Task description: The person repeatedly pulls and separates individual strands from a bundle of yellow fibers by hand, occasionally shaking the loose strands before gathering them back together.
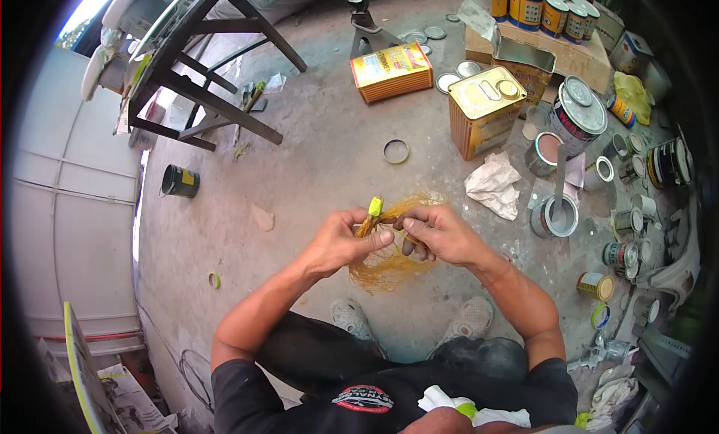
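Note:
My left hand (344, 245) is closed around the bound end of a bundle of yellow fibres (382, 275). Bright yellow-green tape (375, 205) wraps that end and sticks up past my left fingers. Facing it, my right hand (443, 233) has its thumb and fingers pinched on some of the loose strands. The fibres fan out behind and below both hands, above the concrete floor. Fine strands between the fingers are hard to tell apart.
An orange thinner can (391, 71) lies ahead, near an upright metal can (487, 108). A crumpled white cloth (493, 185) and an open tin with a scraper (554, 215) sit to the right among several paint tins. A dark stand (210, 82) stands left, beyond a black cup (180, 181).

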A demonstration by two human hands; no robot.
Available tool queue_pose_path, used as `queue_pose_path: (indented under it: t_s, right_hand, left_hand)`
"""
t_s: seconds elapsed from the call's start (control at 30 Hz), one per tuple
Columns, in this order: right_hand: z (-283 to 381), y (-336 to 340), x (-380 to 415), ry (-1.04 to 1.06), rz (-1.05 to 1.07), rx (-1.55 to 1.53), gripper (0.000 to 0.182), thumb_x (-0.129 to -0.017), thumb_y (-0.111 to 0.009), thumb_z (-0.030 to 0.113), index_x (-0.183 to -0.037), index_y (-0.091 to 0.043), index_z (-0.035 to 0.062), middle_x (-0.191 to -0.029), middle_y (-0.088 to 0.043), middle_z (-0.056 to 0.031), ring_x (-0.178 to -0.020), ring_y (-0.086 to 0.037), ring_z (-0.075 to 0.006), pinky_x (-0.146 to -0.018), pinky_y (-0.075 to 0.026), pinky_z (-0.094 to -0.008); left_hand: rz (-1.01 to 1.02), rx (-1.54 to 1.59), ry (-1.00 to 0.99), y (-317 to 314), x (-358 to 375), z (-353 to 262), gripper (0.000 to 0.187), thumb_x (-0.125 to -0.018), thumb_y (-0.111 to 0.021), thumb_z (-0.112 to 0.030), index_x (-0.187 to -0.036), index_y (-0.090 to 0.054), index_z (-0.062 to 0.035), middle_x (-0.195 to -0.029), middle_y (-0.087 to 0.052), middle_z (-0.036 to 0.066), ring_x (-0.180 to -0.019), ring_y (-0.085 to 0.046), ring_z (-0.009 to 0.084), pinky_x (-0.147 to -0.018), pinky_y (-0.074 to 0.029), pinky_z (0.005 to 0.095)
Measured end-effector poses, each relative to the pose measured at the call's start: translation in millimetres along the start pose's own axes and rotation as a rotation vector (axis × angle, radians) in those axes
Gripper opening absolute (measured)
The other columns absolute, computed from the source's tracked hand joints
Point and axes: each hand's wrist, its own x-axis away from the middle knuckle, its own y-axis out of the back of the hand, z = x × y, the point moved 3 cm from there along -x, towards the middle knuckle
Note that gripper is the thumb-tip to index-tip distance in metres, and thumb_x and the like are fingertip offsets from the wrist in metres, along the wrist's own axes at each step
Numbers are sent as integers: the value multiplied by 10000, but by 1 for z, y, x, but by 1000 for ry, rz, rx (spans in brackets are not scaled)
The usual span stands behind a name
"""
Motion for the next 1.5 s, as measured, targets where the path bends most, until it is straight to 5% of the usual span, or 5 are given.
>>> queue_pose_path:
  t_s: [0.3,0.8,1.17,1.23,1.5]
  right_hand:
    - [-14,-16,-2,12,-174,-29,297,-906,-562,170,-1163,-597,24,-727,-666,-107,-549,-608,-128,-513,-474,-266]
    - [0,-4,15,739,-577,781,155,-761,-654,56,-906,-692,21,-727,-627,-132,-659,-625,-277,-606,-486,-365]
    - [-16,-6,3,-87,23,-438,255,-899,-550,175,-1040,-621,-26,-761,-643,-55,-573,-564,-91,-478,-441,-234]
    - [-14,-6,-2,-144,16,-411,251,-901,-546,184,-1016,-628,-24,-768,-642,-64,-560,-552,-88,-469,-430,-226]
    - [-36,-9,-11,-182,-9,-387,252,-847,-544,186,-914,-662,-27,-736,-651,-91,-527,-526,-88,-453,-399,-215]
  left_hand:
    - [14,198,-35,-8,-11,16,380,-915,-627,-285,-1147,-620,16,-819,-606,-3,-729,-503,68,-667,-411,226]
    - [38,120,37,2,-19,27,246,-890,-604,-155,-1066,-660,9,-769,-604,-11,-677,-520,52,-600,-414,207]
    - [-2,-9,51,0,-23,25,221,-913,-615,-209,-1005,-667,-15,-746,-600,-19,-686,-529,71,-623,-427,227]
    - [-72,-228,-220,-6,-20,16,211,-909,-621,-188,-1002,-661,-3,-746,-614,-19,-714,-544,98,-668,-450,248]
    - [-130,-244,-162,-1,-19,12,224,-922,-614,-197,-1024,-634,1,-782,-607,-18,-714,-519,85,-660,-439,241]
